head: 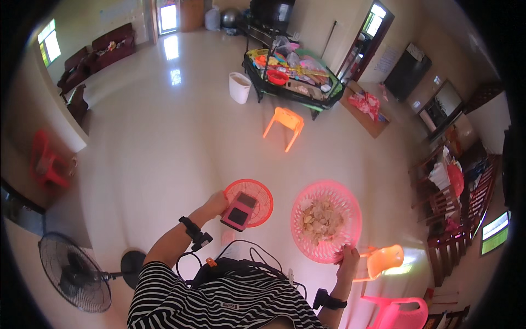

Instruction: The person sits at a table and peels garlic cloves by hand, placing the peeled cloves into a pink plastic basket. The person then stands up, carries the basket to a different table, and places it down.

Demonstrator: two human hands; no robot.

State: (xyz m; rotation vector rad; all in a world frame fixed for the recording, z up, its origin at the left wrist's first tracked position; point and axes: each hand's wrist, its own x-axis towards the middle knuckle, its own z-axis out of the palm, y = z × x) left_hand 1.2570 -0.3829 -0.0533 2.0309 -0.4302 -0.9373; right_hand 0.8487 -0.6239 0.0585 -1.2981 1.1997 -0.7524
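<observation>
My left hand (217, 204) grips the left rim of a round red plastic sieve basket (265, 205). A pink rectangular device (239, 211) with two dark panels overlaps this basket. I cannot tell whether it rests inside or is held in front. Over on the right, my right hand (349, 261) holds the lower right rim of a larger pink plastic basket (301, 243) with slotted walls. In its bottom lies a heap of pale tan pieces (322, 220), too blurred to name. Both baskets are apart from each other.
An orange plastic stool (289, 118) stands ahead, near a white bin (239, 88) and a toy-filled trampoline (304, 78). A standing fan (76, 273) is at left. Close by on the right are an orange chair (384, 261) and a pink plastic chair (400, 314). Black cables (250, 246) lie across my front.
</observation>
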